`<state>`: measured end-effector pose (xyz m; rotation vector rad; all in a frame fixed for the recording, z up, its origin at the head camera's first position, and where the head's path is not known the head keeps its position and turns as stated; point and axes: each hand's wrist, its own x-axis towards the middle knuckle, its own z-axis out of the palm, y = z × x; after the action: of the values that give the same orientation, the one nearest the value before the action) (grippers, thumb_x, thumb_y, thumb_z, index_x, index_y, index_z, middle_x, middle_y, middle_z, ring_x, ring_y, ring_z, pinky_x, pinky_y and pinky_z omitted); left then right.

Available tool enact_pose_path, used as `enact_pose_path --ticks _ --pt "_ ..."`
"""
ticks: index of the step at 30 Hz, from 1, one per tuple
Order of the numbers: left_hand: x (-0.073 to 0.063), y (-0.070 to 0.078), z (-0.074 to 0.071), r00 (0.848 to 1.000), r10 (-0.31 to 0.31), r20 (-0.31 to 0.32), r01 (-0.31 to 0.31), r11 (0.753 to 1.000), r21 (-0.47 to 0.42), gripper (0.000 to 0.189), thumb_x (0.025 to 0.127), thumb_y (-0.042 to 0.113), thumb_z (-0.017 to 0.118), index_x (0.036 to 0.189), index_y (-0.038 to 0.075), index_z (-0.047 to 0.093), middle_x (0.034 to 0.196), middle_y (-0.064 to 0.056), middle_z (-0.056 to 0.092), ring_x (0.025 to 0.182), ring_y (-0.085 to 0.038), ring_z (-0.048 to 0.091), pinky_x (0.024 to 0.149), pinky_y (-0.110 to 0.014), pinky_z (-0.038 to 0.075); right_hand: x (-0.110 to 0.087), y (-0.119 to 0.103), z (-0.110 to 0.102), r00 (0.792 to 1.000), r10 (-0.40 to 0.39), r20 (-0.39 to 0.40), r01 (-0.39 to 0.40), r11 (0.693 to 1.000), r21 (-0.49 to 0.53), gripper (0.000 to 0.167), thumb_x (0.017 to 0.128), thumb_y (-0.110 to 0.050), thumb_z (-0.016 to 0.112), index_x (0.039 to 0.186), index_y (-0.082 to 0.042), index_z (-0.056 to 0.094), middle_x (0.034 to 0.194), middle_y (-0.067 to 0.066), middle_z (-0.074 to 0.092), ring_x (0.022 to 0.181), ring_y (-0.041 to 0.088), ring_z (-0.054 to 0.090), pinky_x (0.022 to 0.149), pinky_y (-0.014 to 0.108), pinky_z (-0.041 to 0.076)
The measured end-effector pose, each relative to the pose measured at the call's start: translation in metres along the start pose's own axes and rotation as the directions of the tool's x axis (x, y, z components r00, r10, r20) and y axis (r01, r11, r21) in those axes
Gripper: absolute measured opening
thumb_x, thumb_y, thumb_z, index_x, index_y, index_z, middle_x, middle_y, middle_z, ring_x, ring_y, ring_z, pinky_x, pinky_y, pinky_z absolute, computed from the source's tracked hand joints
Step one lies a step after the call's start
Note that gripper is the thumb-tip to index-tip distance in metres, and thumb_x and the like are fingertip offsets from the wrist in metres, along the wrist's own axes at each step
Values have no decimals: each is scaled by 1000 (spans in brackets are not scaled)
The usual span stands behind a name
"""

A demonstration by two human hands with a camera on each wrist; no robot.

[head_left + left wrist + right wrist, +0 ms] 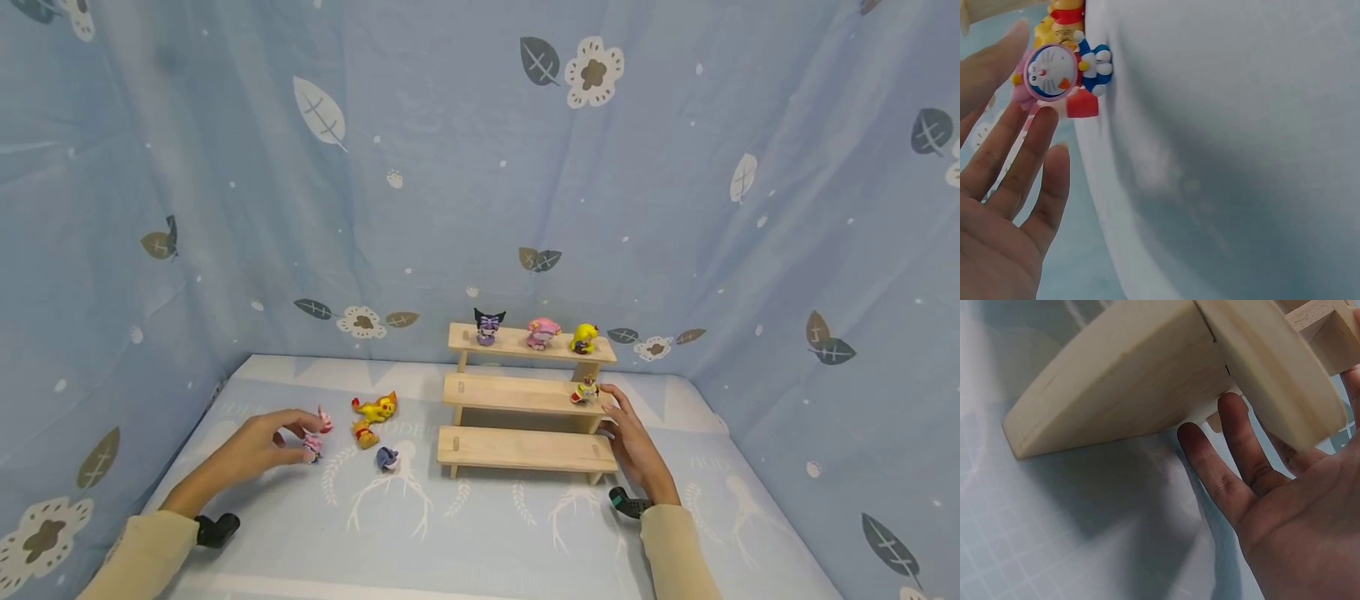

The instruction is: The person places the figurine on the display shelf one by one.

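Observation:
My left hand (262, 442) is over the left of the table, thumb and fingers spread on either side of a small blue-and-white cat figurine (1054, 72) with a pink rim round its face. Thumb tip and fingertips come right up to its head. A pink-and-white figurine (325, 419) stands by the index fingertip. At the right end of a three-step wooden shelf (517, 393) is my right hand (636, 446), fingers extended against the end of the boards. One finger reaches the middle step beside a red, white and yellow figurine (584, 391).
A yellow-orange figurine (377, 407), an orange bear figurine (365, 434) and a dark blue figurine (387, 459) lie left of the shelf. On its top step stand a black-and-purple figurine (487, 327), a pink one (542, 332) and a yellow one (583, 338). A blue patterned curtain (450, 208) surrounds the table.

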<state>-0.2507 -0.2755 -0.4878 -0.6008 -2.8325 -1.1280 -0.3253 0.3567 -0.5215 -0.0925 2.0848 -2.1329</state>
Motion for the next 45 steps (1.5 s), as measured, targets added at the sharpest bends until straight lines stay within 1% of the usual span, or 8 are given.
enact_pose_path --ticks 5,9,19,24,27,31,37,45 --pt "0 -4 2 999 -7 33 7 1000 -7 31 85 15 85 113 15 73 114 2 72 96 -20 65 76 -31 56 0 1 1 1000 0 -5 0 1000 -1 54 110 -40 49 157 -29 26 162 15 20 125 36 43 98 42 46" --pt "-1 -7 5 999 -20 40 21 1000 -14 28 84 15 86 110 17 74 111 3 72 94 -17 65 78 -32 57 0 2 1 1000 -3 -6 3 1000 -5 55 110 -40 48 158 -29 24 163 15 18 126 37 42 99 42 45" --pt "0 -11 9 999 -21 40 22 999 -30 32 84 16 87 113 14 74 105 6 72 91 -9 66 80 -28 58 2 -1 0 1000 -15 -7 15 1000 2 53 109 -40 48 157 -30 27 163 14 18 125 35 42 99 46 44" --pt "0 -7 10 998 -53 32 54 998 -35 33 86 22 85 116 14 74 106 6 71 89 -10 64 78 -26 57 1 1 0 1000 -30 1 30 1000 -7 47 111 -39 45 155 -32 29 163 17 16 123 34 43 97 44 46" --pt "0 -3 10 997 -70 10 71 997 -37 35 88 24 84 119 13 73 110 4 71 89 -12 64 78 -26 57 0 2 0 1000 -23 -2 23 1000 0 47 111 -39 46 154 -33 30 163 16 16 122 34 43 97 43 47" --pt "1 1 9 997 -71 -31 70 997 -37 38 88 23 84 122 12 72 114 1 72 93 -14 66 81 -33 59 1 2 2 1000 -13 -11 14 1000 15 50 110 -40 49 155 -31 29 163 15 18 122 34 43 97 43 46" --pt "2 6 12 996 -54 -77 51 998 -43 37 88 27 84 121 13 73 110 3 72 93 -11 67 85 -43 59 1 1 3 1000 -10 -8 11 1000 12 55 110 -40 48 158 -28 25 164 15 16 128 38 39 100 45 44" --pt "7 18 15 992 -71 -101 68 997 -37 34 89 32 83 118 18 73 105 8 72 91 -11 66 84 -39 59 1 1 2 1000 -13 -6 13 1000 11 54 110 -39 47 158 -27 25 164 15 15 128 39 39 100 45 44"
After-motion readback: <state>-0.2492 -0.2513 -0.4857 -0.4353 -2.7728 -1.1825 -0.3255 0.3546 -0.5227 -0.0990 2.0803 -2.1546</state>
